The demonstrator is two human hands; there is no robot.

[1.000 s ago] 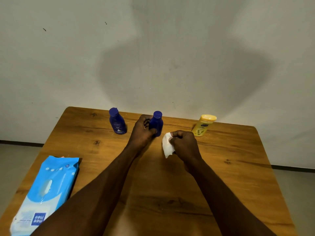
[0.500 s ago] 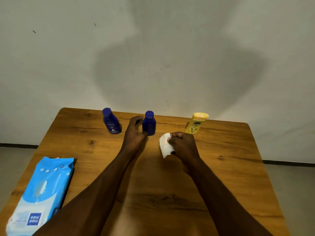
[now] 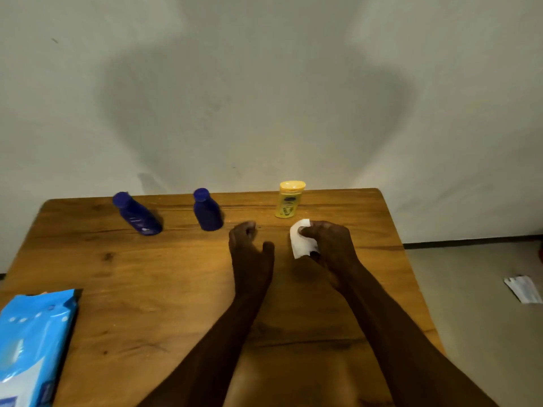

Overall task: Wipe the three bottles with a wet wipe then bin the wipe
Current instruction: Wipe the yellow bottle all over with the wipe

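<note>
Head view: right hand (image 3: 329,245) pinches the wipe (image 3: 301,239); left hand (image 3: 249,248) is empty, fingers loosely curled. Yellow bottle (image 3: 289,201) stands upright just beyond the wipe, nearer the right hand; the two blue bottles (image 3: 207,211) (image 3: 136,214) stand well left along the table's (image 3: 176,289) far edge. No bin in view; the wipes pack (image 3: 32,345) is cut off lower left.

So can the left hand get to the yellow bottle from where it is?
Probably yes: the left hand holds nothing, and bare table lies between it and the upright yellow bottle.
</note>
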